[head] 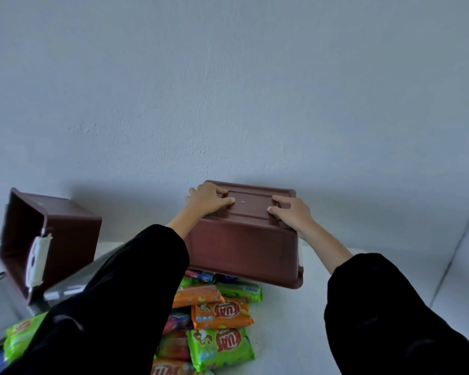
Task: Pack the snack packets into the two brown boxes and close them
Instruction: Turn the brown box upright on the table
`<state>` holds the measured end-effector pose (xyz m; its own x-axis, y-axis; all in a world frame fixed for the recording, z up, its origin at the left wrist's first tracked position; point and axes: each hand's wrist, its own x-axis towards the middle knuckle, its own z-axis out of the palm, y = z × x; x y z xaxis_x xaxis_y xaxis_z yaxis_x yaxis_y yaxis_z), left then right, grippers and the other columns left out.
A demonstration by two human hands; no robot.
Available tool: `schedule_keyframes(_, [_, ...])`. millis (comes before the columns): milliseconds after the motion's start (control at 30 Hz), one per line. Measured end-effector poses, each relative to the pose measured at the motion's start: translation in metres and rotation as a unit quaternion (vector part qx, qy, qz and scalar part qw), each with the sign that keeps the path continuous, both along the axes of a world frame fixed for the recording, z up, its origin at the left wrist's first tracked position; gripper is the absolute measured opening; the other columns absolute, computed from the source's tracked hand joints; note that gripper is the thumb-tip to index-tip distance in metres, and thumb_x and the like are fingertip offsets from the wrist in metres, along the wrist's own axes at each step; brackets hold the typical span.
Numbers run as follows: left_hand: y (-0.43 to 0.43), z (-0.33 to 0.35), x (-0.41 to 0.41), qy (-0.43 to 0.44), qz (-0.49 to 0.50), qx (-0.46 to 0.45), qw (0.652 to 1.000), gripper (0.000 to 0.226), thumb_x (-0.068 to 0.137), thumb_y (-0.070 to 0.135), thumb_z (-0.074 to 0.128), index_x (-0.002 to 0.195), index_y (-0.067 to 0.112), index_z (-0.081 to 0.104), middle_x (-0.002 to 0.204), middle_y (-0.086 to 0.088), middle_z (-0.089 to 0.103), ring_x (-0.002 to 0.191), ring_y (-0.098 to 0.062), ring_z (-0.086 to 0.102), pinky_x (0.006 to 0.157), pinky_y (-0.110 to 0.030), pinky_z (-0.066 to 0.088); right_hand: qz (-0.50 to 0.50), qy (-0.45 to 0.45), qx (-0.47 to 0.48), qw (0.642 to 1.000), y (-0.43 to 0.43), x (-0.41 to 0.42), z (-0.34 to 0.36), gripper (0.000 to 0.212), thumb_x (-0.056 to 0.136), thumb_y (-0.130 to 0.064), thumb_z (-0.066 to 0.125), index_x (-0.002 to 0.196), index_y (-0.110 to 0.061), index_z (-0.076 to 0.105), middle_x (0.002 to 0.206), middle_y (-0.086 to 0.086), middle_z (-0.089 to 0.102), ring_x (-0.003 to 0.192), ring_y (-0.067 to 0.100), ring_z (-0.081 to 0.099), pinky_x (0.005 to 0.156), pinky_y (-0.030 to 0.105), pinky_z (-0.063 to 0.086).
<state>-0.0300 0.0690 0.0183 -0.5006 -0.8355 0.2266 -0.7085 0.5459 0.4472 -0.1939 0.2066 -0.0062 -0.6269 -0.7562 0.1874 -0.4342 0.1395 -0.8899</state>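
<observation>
Upside-down brown plastic box point(244, 239), rectangular, base facing up, tilted with its rim lifted over a pile of snack packets point(214, 320) on the white table point(295, 320). Left hand point(209, 198) lies on the upturned base at its left end, fingers point(225, 191) spread and curled over the far edge, pressing on the box. Right hand point(293, 213) on the right end of the base, fingers point(278, 201) laid flat and gripping the near right corner. Both arms in black sleeves point(119, 293). Pile directly beneath and in front of the tilted box: orange packets point(222, 312) and green packets point(220, 347) with red lettering, a few darker purple ones partly hidden under the rim. One more green packet point(22, 334) lies well apart at the left edge, beside the left sleeve. Second brown plastic box point(52, 239) to the left, tipped on its side, open mouth facing left toward the camera, with a white latch piece point(37, 259) hanging at its rim. Cannot tell what it rests on; a grey metallic surface point(0, 299) shows below it. Plain pale wall point(228, 90) behind.
</observation>
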Motion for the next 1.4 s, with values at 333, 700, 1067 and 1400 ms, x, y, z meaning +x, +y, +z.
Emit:
schedule_keyframes(333, [0.147,-0.008,-0.031,0.027,0.027,-0.019,0.999,0.045,0.078,0.054,0.060,0.117,0.032,0.062,0.130,-0.004,0.055,0.121,-0.033,0.045,0.101,-0.040,0.031,0.029,-0.007,0.002,1.000,0.144,-0.034,0.003,0.043,0.080,-0.022,0.067,0.123,-0.022,0.060,0.127,0.006,0.058,0.118,0.023,0.055,0.102,0.037,0.044])
schedule_keyframes(700, [0.290,-0.043,-0.051,0.024,0.047,0.010,0.999,0.041,0.080,0.051,0.059,0.115,0.030,0.064,0.133,-0.005,0.051,0.122,-0.035,0.043,0.101,-0.040,0.031,0.051,-0.021,0.062,0.997,0.283,-0.056,-0.019,0.041,0.081,-0.022,0.066,0.122,-0.024,0.061,0.110,0.005,0.060,0.090,0.013,0.061,0.062,0.013,0.045])
schedule_keyframes(1067, [0.331,-0.078,-0.040,-0.028,0.064,0.054,0.996,0.047,0.081,0.053,0.057,0.122,0.031,0.059,0.140,-0.009,0.042,0.127,-0.041,0.036,0.105,-0.048,0.027,0.073,-0.050,0.086,0.992,0.314,-0.052,-0.058,0.041,0.083,-0.014,0.065,0.123,-0.018,0.059,0.094,0.008,0.058,0.060,0.003,0.052,0.035,0.006,0.034])
schedule_keyframes(1400, [0.344,-0.093,-0.013,0.035,0.033,-0.003,0.999,0.040,0.089,0.044,0.052,0.127,0.029,0.056,0.143,-0.009,0.035,0.128,-0.031,0.041,0.102,-0.036,0.035,0.044,0.027,0.034,0.998,0.334,-0.042,-0.080,0.034,0.087,-0.042,0.057,0.120,-0.034,0.059,0.130,0.006,0.051,0.124,0.019,0.046,0.096,0.023,0.036])
